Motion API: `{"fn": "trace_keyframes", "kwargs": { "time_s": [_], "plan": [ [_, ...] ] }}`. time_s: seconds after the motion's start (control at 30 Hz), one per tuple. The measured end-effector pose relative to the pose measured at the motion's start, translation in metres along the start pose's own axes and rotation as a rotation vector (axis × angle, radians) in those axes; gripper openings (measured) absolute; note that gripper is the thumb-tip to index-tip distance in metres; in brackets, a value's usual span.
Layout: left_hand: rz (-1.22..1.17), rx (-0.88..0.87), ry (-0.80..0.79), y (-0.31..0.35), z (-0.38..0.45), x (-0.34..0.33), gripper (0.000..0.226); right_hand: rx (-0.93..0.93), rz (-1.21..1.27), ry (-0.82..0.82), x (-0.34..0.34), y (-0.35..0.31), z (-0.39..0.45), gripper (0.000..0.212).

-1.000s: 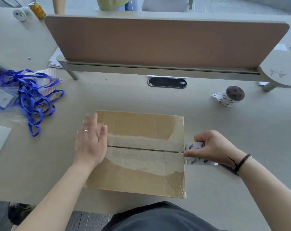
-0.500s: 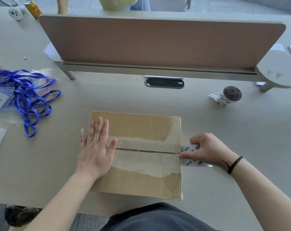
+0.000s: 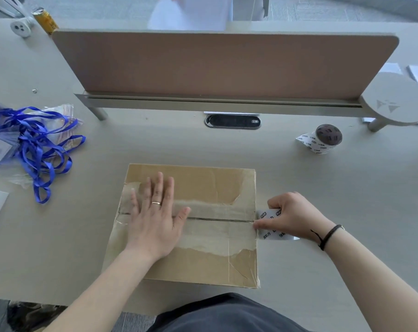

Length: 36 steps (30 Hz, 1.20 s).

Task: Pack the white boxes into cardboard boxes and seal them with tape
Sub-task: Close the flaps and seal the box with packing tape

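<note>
— Cardboard box (image 3: 198, 236) near the front edge of the desk (image 3: 347, 188), flaps down, seam running left to right across the top. Old pale tape residue along that seam.

— Left hand (image 3: 155, 221) flat on the lid, fingers straight and spread, pressing over the left part of the seam. Right hand (image 3: 291, 216) at the right edge of the box, fingers curled round a white printed tape roll (image 3: 271, 224), thumb tip right at the end of the seam.

— Looks like laying a strip along the seam. Whether clear tape already spans it: hard to tell against the old residue.

— For a good seal: keep the strip centred on the seam, hold the roll low and taut, smooth from the stuck end toward the roll to push out air, then carry the end over the box edge onto the side wall before cutting.

— Left palm best kept firm so the flaps stay level and the box doesn't slide.

— Contents?

— Closed, so nothing visible inside; white boxes presumably packed, cannot confirm.

— Further out: a second tape roll (image 3: 323, 140) toward the far right of the desk, well apart from the box. Blue lanyards (image 3: 35, 149) heaped on clear bags at the left edge. Divider panel (image 3: 215, 65) along the back edge.
</note>
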<state>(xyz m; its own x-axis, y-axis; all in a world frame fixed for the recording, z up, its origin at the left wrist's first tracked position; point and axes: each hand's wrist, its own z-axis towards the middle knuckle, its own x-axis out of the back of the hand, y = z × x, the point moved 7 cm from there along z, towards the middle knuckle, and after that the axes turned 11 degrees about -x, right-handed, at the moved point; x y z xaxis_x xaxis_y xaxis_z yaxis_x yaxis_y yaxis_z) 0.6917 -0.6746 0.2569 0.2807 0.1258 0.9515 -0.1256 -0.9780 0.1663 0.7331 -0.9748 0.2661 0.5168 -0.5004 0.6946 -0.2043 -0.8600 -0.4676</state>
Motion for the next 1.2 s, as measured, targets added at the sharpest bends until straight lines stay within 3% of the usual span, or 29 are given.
{"fn": "trace_keyframes", "kwargs": {
  "time_s": [0.27,0.43,0.7,0.9,1.07,1.2],
  "plan": [
    [0.045,-0.319,-0.08,0.134,0.027,-0.012,0.074,0.017,0.112,-0.025,0.0,0.002,-0.003,0.074],
    [0.072,-0.416,-0.097,0.163,0.031,-0.016,0.065,-0.022,0.307,-0.132,0.0,0.021,-0.003,0.066],
    [0.075,-0.332,-0.105,0.164,0.033,-0.016,0.063,0.001,0.498,-0.266,-0.012,0.043,0.001,0.058],
    [-0.03,-0.116,-0.064,0.162,0.035,-0.019,0.066,0.062,0.551,-0.332,-0.017,0.047,0.006,0.051],
    [-0.056,-0.021,0.01,0.164,0.035,-0.017,0.058,0.093,0.563,-0.316,-0.018,0.045,0.007,0.048],
    [-0.024,-0.016,0.014,0.163,0.035,-0.02,0.052,0.085,0.417,-0.198,-0.016,0.055,0.013,0.062]
  ]
}}
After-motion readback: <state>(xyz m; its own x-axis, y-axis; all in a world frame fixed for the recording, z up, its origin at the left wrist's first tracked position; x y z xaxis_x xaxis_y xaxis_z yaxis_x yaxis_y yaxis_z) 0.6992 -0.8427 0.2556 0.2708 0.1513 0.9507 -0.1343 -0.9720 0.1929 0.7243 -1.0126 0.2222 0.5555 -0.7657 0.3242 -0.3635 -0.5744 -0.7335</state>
